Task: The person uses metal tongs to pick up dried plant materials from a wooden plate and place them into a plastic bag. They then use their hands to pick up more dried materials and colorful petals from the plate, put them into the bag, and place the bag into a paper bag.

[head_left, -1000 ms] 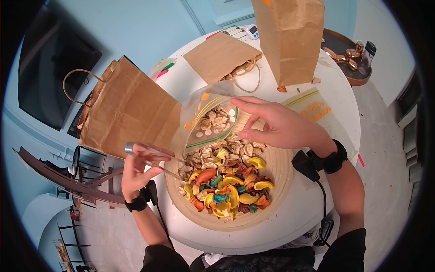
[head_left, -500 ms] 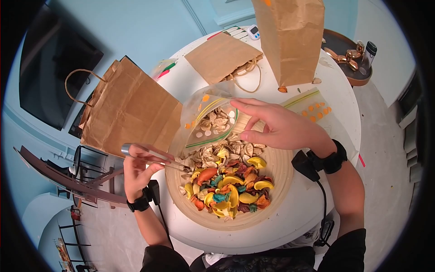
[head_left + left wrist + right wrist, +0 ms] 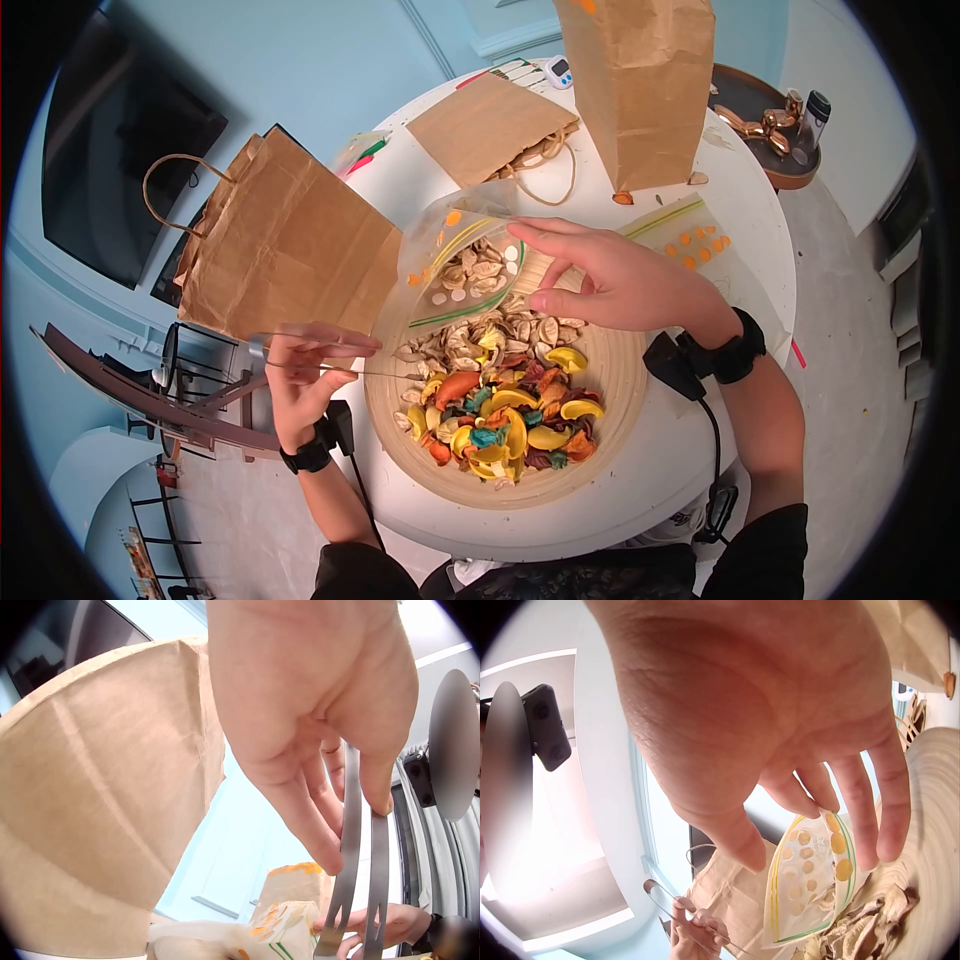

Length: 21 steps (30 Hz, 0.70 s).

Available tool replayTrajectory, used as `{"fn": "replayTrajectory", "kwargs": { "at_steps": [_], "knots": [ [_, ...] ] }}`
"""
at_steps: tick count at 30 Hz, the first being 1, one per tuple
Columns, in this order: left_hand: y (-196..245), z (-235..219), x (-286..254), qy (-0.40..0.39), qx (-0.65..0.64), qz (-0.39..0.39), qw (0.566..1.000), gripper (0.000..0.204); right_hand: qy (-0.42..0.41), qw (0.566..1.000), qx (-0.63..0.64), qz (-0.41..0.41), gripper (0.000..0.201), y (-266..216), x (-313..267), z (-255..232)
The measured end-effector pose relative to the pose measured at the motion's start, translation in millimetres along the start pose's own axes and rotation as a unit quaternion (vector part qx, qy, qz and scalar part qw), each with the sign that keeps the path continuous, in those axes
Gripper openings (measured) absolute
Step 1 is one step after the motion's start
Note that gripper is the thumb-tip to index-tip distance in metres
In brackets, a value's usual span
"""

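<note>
Metal tongs point(image 3: 390, 374) point(image 3: 380, 877) are gripped between the thumb and fingers of my left hand point(image 3: 300, 375) point(image 3: 315, 697), their two arms apart, one tip at the left edge of pale dried pieces point(image 3: 455, 345). My right hand point(image 3: 635, 275) point(image 3: 765, 712) has its fingers extended, fingertips touching the rim of a clear zip bag point(image 3: 450, 270) point(image 3: 786, 892) with orange and white dots. Its thumb stands away from the bag. The bag's mouth gapes above a round wooden plate point(image 3: 610, 450); pale pieces show inside. Yellow, orange and teal pieces point(image 3: 515, 430) lie on the plate.
A brown paper bag point(image 3: 290, 240) stands left of the plate, another point(image 3: 640, 100) at the back right. A folded paper bag point(image 3: 490, 120) lies between them. Another dotted zip bag point(image 3: 690, 235) lies behind my right hand, and a small timer point(image 3: 558, 71) sits at the back.
The tongs' arms, close together half a second ago, are spread apart, and their handle end has shifted slightly left and down. My right hand and the zip bag have hardly moved.
</note>
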<state>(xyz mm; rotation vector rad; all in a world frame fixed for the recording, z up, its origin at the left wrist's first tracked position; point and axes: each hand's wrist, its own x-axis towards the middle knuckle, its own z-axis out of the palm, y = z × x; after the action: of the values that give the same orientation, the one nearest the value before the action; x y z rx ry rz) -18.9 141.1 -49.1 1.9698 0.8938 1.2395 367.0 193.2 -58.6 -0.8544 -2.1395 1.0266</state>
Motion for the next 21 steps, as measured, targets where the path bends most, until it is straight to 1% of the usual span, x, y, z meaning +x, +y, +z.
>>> {"fn": "replayTrajectory", "kwargs": {
  "at_steps": [4,10,13,16,21],
  "knots": [
    [-6.6,2.3,0.5,-0.006,-0.016,-0.015,1.000,0.050,0.001,1.000,-0.002,0.000,0.075,0.1,-0.7,0.0],
    [-7.1,-2.9,5.0,-0.070,-0.031,-0.034,0.996,0.051,0.000,1.000,-0.005,0.000,0.076,1.8,-0.5,0.7],
    [-5.9,-1.0,5.0,-0.064,-0.028,-0.055,0.996,0.052,-0.001,1.000,-0.005,0.001,0.076,1.0,-0.8,0.3],
    [-6.6,2.7,8.1,-0.077,-0.026,-0.062,0.995,0.052,-0.003,1.000,-0.011,0.003,0.076,0.9,0.0,0.3],
    [-11.4,11.6,12.0,-0.065,-0.026,-0.053,0.996,0.051,-0.004,1.000,-0.009,0.004,0.076,0.6,0.0,0.2]
  ]
}}
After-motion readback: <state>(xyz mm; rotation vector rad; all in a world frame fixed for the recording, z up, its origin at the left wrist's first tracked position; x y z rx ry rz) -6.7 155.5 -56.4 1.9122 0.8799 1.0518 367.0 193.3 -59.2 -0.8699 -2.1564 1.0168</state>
